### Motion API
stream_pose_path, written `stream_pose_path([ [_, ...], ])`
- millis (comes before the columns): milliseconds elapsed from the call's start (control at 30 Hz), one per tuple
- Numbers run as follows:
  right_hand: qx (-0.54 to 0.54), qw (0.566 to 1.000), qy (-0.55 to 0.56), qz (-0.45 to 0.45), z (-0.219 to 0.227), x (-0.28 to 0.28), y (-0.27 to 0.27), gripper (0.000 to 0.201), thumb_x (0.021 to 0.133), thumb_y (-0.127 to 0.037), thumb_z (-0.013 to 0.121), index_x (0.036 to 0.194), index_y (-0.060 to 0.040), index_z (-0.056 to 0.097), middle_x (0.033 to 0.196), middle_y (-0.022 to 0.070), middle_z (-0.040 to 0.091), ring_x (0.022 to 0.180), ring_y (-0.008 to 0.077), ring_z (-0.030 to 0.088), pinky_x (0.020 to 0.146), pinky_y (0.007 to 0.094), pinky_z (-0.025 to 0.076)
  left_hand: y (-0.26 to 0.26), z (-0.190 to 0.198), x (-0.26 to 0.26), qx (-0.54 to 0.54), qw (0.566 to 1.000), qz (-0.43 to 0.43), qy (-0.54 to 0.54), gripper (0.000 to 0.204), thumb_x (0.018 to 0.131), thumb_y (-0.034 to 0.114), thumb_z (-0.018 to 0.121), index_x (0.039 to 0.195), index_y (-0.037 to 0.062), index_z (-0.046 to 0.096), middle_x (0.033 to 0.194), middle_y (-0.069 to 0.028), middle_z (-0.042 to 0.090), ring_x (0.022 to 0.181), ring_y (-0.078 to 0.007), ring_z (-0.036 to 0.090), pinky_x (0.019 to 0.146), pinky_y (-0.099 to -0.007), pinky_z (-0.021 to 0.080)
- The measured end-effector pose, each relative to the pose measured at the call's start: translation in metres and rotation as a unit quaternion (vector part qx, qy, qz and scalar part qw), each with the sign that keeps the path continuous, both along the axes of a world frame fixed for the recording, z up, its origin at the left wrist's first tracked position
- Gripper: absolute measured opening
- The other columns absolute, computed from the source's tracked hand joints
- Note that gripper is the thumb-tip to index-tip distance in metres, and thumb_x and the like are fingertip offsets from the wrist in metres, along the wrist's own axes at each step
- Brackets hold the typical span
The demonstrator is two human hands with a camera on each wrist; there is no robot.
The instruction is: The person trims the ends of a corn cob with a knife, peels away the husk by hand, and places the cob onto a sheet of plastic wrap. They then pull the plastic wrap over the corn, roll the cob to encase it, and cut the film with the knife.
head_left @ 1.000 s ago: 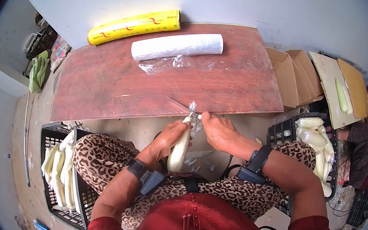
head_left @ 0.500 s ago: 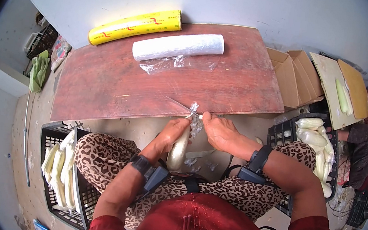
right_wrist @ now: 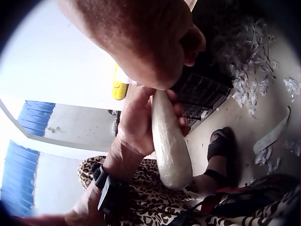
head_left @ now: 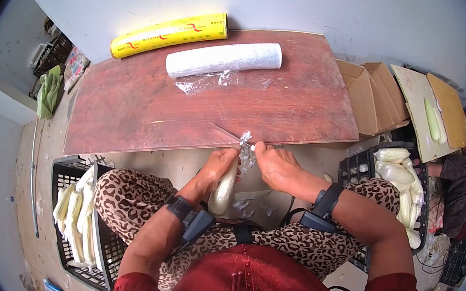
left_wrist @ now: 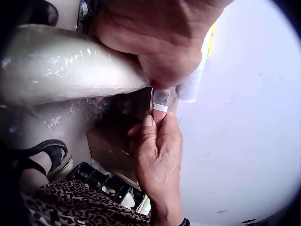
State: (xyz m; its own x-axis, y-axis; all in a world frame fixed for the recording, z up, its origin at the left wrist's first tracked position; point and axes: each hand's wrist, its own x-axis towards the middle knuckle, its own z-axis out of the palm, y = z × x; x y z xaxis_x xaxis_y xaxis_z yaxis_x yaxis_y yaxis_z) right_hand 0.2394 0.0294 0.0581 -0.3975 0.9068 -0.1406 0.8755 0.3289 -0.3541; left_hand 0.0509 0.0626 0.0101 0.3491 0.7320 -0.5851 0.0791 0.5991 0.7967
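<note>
My left hand (head_left: 220,164) grips a pale, film-wrapped vegetable (head_left: 221,194) by its narrow upper end. Its thick rounded end hangs down over my lap. In the right wrist view the left fingers wrap around the vegetable (right_wrist: 170,141), whose clear film shines. My right hand (head_left: 277,166) holds a knife (head_left: 227,132) by its handle, the thin blade pointing left across the twisted film (head_left: 246,138) just above the left hand. In the left wrist view the right hand (left_wrist: 157,150) pinches the handle behind a white collar, close under the left hand.
A white film roll (head_left: 226,60) and a yellow printed roll (head_left: 171,34) lie on the red-brown board (head_left: 286,102). Crates of wrapped vegetables stand at left (head_left: 108,247) and right (head_left: 354,161). Film scraps (right_wrist: 249,61) litter the floor. Another person (head_left: 462,190) sits at far right.
The left hand has slid up the vegetable to its narrow end, close to the knife, and the vegetable's thick end has shifted slightly left. The right hand and knife have barely moved.
</note>
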Motion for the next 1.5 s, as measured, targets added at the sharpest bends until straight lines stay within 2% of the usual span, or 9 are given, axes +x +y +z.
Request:
stream_pose_path([
  [167,-0.007,0.999,0.034,-0.018,0.002,-0.001,-0.002,0.016,0.078,0.004,0.049,0.092,0.0053,0.042,0.075,0.0290,0.061,0.070,0.0459,0.062,0.062,0.0502,0.049,0.002,0.000,0.001,-0.002,1.000,-0.008,0.014,0.041,0.092,0.041,0.054,0.088,0.0001,0.057,0.070,-0.0116,0.057,0.056,-0.0209,0.058,0.051,-0.0331,0.052],
  [367,-0.012,0.997,0.065,-0.034,-0.004,0.000,-0.004,0.014,0.082,0.002,0.048,0.094,0.0048,0.043,0.078,0.0300,0.062,0.070,0.0466,0.062,0.062,0.0512,0.048,0.002,0.001,0.002,0.010,1.000,-0.015,0.014,0.040,0.094,0.039,0.051,0.087,0.0003,0.056,0.068,-0.0115,0.058,0.054,-0.0217,0.059,0.049,-0.0326,0.051],
  [567,-0.003,0.999,0.047,-0.024,-0.009,0.001,-0.005,0.018,0.082,0.001,0.049,0.099,0.0063,0.043,0.077,0.0294,0.062,0.071,0.0463,0.063,0.062,0.0508,0.049,0.001,-0.002,0.002,0.017,1.000,-0.013,-0.002,0.040,0.094,0.039,0.050,0.086,0.0009,0.055,0.067,-0.0117,0.058,0.052,-0.0222,0.059,0.049,-0.0325,0.050],
  [967,0.017,0.999,0.033,-0.026,-0.004,-0.002,0.001,0.015,0.079,0.002,0.050,0.093,0.0038,0.042,0.076,0.0281,0.061,0.072,0.0454,0.063,0.063,0.0509,0.050,-0.002,-0.001,0.008,0.004,1.000,0.024,-0.018,0.041,0.092,0.041,0.055,0.090,-0.0003,0.057,0.072,-0.0104,0.057,0.058,-0.0202,0.058,0.053,-0.0337,0.052],
  [1067,0.003,1.000,0.016,-0.022,-0.001,-0.003,0.004,0.021,0.078,0.001,0.052,0.097,0.0067,0.044,0.083,0.0281,0.063,0.078,0.0436,0.065,0.067,0.0494,0.053,-0.001,-0.005,0.007,0.001,1.000,0.009,-0.029,0.039,0.092,0.040,0.056,0.089,0.0010,0.057,0.074,-0.0093,0.058,0.059,-0.0193,0.058,0.055,-0.0336,0.053],
  [1267,-0.002,1.000,0.007,-0.026,0.000,-0.004,0.005,0.022,0.079,-0.001,0.053,0.097,0.0061,0.044,0.084,0.0281,0.063,0.080,0.0432,0.065,0.069,0.0493,0.053,0.001,-0.010,0.006,0.003,0.999,-0.010,-0.042,0.035,0.094,0.037,0.055,0.090,0.0027,0.057,0.074,-0.0075,0.058,0.060,-0.0185,0.058,0.058,-0.0337,0.053],
  [1500,-0.004,0.999,0.015,-0.028,0.004,-0.004,0.005,0.021,0.079,-0.001,0.052,0.098,0.0063,0.044,0.086,0.0291,0.063,0.082,0.0440,0.065,0.069,0.0497,0.052,-0.001,-0.007,0.007,-0.004,0.999,0.017,-0.044,0.038,0.092,0.039,0.054,0.091,0.0019,0.058,0.075,-0.0088,0.058,0.062,-0.0200,0.058,0.058,-0.0352,0.054],
])
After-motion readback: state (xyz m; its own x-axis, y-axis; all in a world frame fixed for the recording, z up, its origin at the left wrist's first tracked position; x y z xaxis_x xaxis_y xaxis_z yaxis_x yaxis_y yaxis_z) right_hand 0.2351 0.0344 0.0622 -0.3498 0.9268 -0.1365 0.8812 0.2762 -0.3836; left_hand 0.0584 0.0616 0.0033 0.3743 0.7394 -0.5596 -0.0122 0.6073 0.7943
